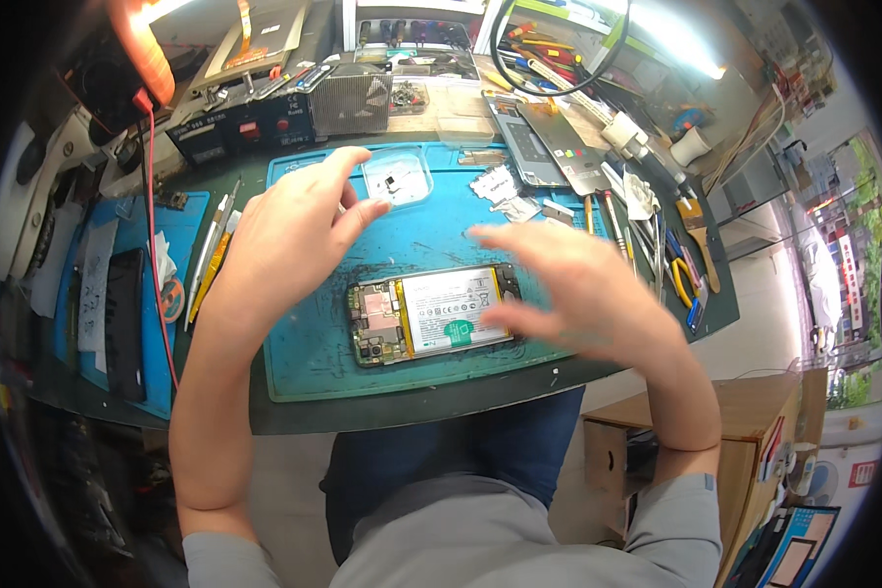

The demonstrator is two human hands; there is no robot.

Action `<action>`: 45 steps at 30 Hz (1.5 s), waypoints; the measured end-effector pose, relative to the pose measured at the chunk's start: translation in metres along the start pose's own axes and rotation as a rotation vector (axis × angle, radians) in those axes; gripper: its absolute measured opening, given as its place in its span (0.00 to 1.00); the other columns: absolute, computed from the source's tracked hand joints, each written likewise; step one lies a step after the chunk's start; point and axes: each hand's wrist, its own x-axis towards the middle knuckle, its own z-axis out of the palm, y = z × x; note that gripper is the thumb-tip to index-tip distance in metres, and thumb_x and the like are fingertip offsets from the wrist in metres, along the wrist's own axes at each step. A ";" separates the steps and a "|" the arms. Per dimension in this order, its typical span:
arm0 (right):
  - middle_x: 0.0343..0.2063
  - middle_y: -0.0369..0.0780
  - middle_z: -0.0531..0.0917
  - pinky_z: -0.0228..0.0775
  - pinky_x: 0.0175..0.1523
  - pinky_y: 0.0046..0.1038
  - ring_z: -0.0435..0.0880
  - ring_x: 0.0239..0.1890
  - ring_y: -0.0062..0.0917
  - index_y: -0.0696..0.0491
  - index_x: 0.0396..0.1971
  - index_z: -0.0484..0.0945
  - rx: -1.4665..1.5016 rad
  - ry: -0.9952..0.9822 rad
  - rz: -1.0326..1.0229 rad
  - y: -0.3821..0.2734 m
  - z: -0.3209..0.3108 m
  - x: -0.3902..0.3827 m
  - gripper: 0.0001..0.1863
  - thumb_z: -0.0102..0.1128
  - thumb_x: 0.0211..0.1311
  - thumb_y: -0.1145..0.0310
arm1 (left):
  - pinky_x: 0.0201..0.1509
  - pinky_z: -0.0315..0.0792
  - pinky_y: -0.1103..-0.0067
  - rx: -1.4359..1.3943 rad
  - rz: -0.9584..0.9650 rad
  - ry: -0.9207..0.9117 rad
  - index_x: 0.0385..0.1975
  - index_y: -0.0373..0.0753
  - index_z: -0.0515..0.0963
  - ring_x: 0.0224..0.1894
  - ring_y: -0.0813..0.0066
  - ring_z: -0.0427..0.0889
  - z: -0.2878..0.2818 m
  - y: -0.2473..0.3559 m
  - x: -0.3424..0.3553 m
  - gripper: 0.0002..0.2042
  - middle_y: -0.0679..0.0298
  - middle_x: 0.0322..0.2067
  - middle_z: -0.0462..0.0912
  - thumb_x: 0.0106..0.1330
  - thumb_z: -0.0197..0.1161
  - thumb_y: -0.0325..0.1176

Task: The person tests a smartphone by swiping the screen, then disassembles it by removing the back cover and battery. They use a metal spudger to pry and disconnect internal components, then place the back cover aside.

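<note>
- Phone (431, 318): lies on the blue mat (304, 358), battery (446, 292) bared.
- Left hand (299, 220): half curled, thumb and forefinger parted with nothing between, near the clear tray (378, 169).
- Right hand (578, 284): blurred, thumb and fingers spread, apparently empty, at the phone's right end.

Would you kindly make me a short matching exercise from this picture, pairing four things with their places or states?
Things:
1. Phone
2. Right hand
3. Small clear dish
4. Wooden-handled brush

Places and states:
A. close to the left hand
B. to the right of the blue mat
C. opened up, with its inner parts exposed
D. blurred, at the phone's right end

Right pairs: 1-C, 2-D, 3-A, 4-B
</note>
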 end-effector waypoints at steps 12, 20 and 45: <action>0.40 0.44 0.80 0.71 0.50 0.33 0.79 0.43 0.32 0.60 0.51 0.74 0.471 -0.308 0.046 0.021 0.009 0.018 0.25 0.65 0.65 0.56 | 0.37 0.77 0.77 -0.289 -0.088 0.369 0.57 0.31 0.75 0.34 0.75 0.85 -0.005 -0.017 0.022 0.22 0.59 0.32 0.86 0.69 0.65 0.39; 0.47 0.38 0.83 0.72 0.56 0.24 0.80 0.49 0.18 0.62 0.57 0.74 1.531 0.211 0.109 -0.005 0.037 0.080 0.19 0.54 0.75 0.65 | 0.68 0.68 0.67 -1.545 0.019 0.000 0.69 0.29 0.57 0.63 0.64 0.74 0.001 0.019 0.024 0.50 0.52 0.62 0.73 0.67 0.29 0.75; 0.32 0.43 0.84 0.78 0.39 0.31 0.84 0.34 0.32 0.59 0.41 0.81 0.717 0.670 0.083 -0.029 0.053 0.054 0.16 0.73 0.54 0.69 | 0.67 0.65 0.69 -1.404 0.001 -0.009 0.73 0.41 0.53 0.67 0.70 0.66 0.051 0.041 0.012 0.45 0.64 0.72 0.59 0.68 0.27 0.73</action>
